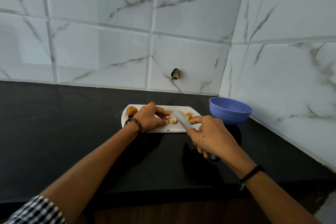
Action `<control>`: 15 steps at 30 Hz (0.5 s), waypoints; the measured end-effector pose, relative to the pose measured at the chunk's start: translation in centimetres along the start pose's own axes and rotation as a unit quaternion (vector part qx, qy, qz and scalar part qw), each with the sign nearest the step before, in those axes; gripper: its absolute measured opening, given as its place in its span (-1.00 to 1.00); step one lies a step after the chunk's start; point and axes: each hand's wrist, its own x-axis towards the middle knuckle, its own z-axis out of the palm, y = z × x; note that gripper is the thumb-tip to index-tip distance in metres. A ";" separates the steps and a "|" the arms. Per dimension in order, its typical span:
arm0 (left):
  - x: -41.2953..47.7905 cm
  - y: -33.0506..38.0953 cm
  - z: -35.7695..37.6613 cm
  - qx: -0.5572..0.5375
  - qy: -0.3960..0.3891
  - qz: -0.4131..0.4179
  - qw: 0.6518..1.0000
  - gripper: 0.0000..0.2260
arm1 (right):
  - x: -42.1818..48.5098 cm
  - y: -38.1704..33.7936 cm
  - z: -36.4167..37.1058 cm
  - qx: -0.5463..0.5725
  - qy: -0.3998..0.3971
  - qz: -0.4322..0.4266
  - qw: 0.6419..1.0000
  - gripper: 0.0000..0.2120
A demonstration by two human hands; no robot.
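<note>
A white cutting board lies on the black counter. My left hand rests on it and pinches a pale, brown-skinned potato piece with its fingertips. My right hand grips a knife by the handle, forefinger stretched along it. The pale blade slants up and left, close beside the held piece. More cut pieces lie to the right of the blade. A whole brown potato sits at the board's far left corner.
A blue bowl stands right of the board, near the corner of the marble-tiled walls. A dark hole marks the back wall. The black counter stretches left, and its front edge runs below my forearms.
</note>
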 end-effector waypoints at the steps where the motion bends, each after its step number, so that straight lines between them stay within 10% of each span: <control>1: 0.0 0.1 0.0 -0.008 -0.002 0.000 1.000 -0.73 | 0.0 0.0 0.0 0.002 0.005 0.000 1.000 -0.56; 15: 0.1 -0.1 0.7 0.094 0.015 0.037 0.995 -0.76 | 0.3 0.0 0.2 0.002 0.018 0.003 1.000 -0.69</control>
